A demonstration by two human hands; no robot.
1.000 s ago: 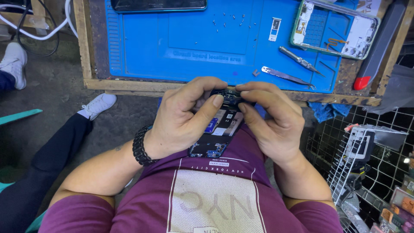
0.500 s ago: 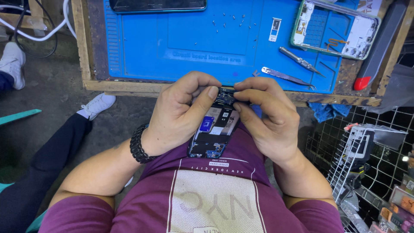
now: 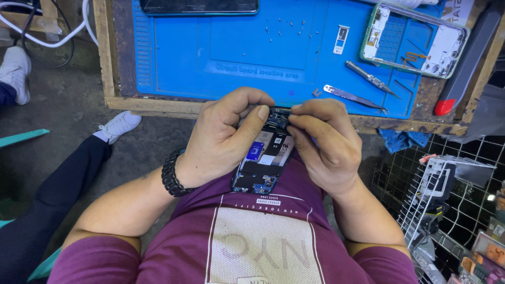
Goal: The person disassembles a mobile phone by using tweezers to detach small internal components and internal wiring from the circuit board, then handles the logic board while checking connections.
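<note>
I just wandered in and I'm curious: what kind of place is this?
Most likely a small phone repair stall. Both hands, left and right, hold an opened phone with its insides bare. On the blue work mat lie tiny screws, tweezers and an empty phone frame.

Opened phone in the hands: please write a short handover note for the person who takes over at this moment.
Left hand: grips the opened phone along its left side, thumb laid across near the top.
Right hand: fingertips pinch at the phone's top edge, where the dark upper part sits.
The phone is held above the lap, back cover off, board and blue part exposed.
On the blue mat: loose small screws, two tweezers, a phone frame, a dark phone at the far edge.
Done: phone opened, screws out.
Left: the top part is not yet free, as far as can be seen.
</note>
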